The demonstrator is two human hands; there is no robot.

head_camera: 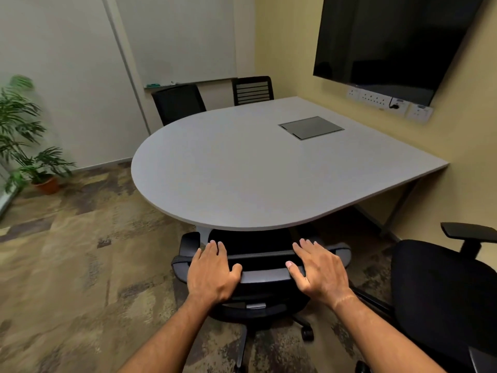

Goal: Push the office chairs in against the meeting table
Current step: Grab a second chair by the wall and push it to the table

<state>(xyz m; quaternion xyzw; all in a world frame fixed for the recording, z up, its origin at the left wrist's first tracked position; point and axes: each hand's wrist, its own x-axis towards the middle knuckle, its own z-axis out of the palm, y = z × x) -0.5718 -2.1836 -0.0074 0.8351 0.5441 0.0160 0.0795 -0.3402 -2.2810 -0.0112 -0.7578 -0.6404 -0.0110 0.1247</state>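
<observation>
A grey meeting table with a rounded near end fills the middle. Right in front of me a black office chair stands with its seat tucked under the table's edge. My left hand and my right hand both rest flat on top of its backrest, fingers spread over the rim. A second black chair stands at the lower right, away from the table. Two more black chairs, one and another, stand at the table's far side.
A dark wall screen hangs at the right above wall sockets. A cable box lid sits flush in the tabletop. A potted plant stands at the left wall. Patterned carpet lies open to the left.
</observation>
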